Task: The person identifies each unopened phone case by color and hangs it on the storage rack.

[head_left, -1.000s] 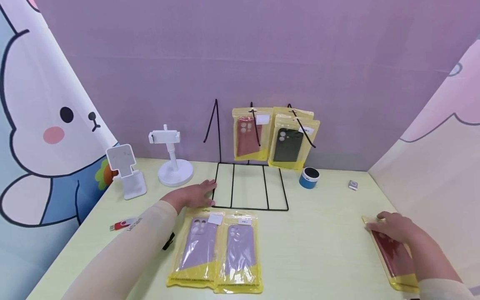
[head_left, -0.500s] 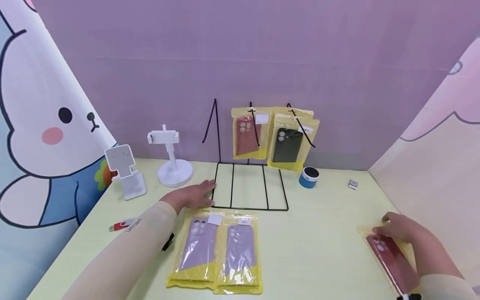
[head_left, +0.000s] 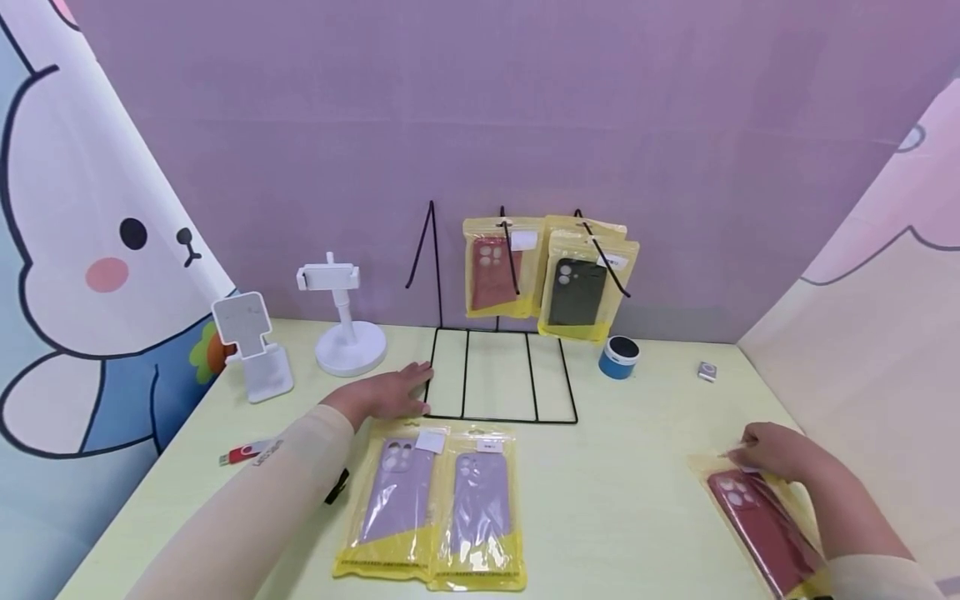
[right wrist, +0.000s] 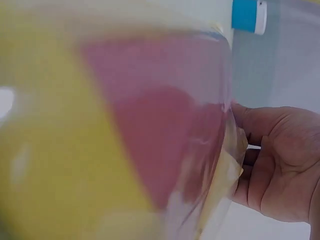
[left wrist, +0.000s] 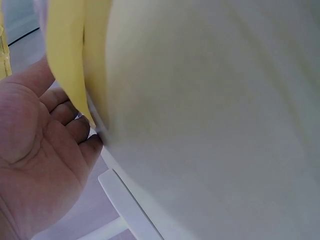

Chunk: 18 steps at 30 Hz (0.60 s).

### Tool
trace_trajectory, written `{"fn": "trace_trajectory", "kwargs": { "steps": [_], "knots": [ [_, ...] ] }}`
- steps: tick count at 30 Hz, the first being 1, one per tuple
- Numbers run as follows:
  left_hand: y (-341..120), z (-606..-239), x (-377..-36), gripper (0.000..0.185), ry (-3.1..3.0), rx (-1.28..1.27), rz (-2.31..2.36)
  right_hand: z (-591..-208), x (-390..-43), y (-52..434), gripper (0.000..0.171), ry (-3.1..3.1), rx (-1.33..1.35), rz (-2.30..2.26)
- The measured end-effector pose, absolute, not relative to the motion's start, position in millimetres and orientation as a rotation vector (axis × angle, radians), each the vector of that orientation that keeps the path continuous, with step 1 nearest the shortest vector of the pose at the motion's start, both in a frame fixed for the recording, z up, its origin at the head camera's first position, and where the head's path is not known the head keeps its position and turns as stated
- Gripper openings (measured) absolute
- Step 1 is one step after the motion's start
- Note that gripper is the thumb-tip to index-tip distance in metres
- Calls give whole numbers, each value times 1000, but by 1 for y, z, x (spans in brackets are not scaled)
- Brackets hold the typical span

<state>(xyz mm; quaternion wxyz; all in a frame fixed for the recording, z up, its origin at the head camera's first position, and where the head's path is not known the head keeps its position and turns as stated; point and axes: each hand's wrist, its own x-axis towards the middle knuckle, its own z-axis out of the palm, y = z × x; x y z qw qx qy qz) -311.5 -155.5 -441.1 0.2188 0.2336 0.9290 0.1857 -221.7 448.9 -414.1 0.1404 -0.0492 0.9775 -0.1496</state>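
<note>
The right hand [head_left: 780, 454] has dragged the red case packet [head_left: 757, 521] leftward across the table [head_left: 637, 483], toward the wire rack [head_left: 498, 375], and turned it so its top edge now points more toward the rack than it did 1 second ago. Its fingers are curled over the packet's top edge, with the thumb under the plastic in the right wrist view, so the packet looks gripped and ready to lift rather than merely pushed. The packet still lies near the table's right front corner, well right of the rack.

The left hand [head_left: 390, 392] has not moved: it lies flat, fingers straight and together, touching the rack's left front corner. Just in front of the rack lie 2 purple case packets [head_left: 442, 500] side by side. On the rack hang a red packet [head_left: 497, 267] and a black packet [head_left: 585, 287].

The table is pale yellow-green. Behind the rack rises a purple wall [head_left: 480, 108], with cartoon rabbit panels on both sides.
</note>
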Motion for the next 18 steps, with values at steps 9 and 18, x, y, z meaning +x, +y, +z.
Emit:
{"fn": "trace_trajectory", "kwargs": {
  "steps": [9, 18],
  "knots": [
    [-154, -443, -312, 76, 2567, 625, 531, -394, -224, 412, 15, 2948, -376, -400],
    [-155, -444, -314, 76, 2572, 613, 512, -377, -224, 373, 18, 2821, -333, -817]
  ]
}}
